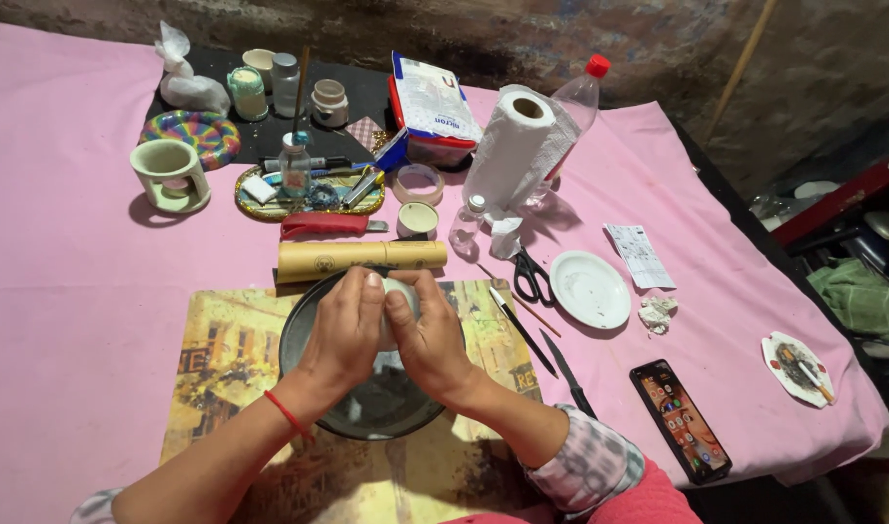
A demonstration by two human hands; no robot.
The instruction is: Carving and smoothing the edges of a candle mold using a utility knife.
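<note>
Both my hands, left hand (342, 325) and right hand (427, 335), close thumbs and fingers around a small pale lump (403, 296) pressed between them, equally near, just above the dark round plate (313, 388) on the picture mat (221, 359)

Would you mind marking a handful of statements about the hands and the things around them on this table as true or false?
1. Both hands, the left hand and the right hand, hold a small pale lump over a dark round plate. True.
2. The scissors lie to the left of the plate. False: they lie to its right, beside the white dish.
3. The paper towel roll stands upright. False: it leans, tilted, against a clear bottle with a red cap.
4. A phone with its screen lit lies near the table's right edge. True.
5. A red band circles the left wrist. True.
</note>
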